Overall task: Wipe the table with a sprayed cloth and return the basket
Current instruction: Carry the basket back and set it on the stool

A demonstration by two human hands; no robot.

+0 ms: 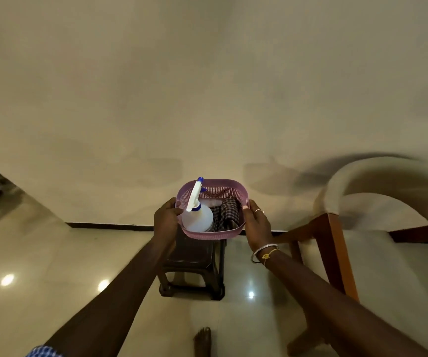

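A pink perforated plastic basket (220,192) is held between both hands just above a small dark stool (195,256). Inside it stands a white spray bottle (198,217) with a white trigger and blue nozzle, leaning to the left side. A dark checked cloth (227,212) lies folded in the right half of the basket. My left hand (165,217) grips the basket's left rim. My right hand (258,225), with a ring and bangles, grips its right rim.
The dark stool stands on a glossy tiled floor (53,266) close to a plain beige wall (207,99). A wooden chair (336,243) with a pale cushioned back is at the right. My bare foot (202,340) is near the bottom.
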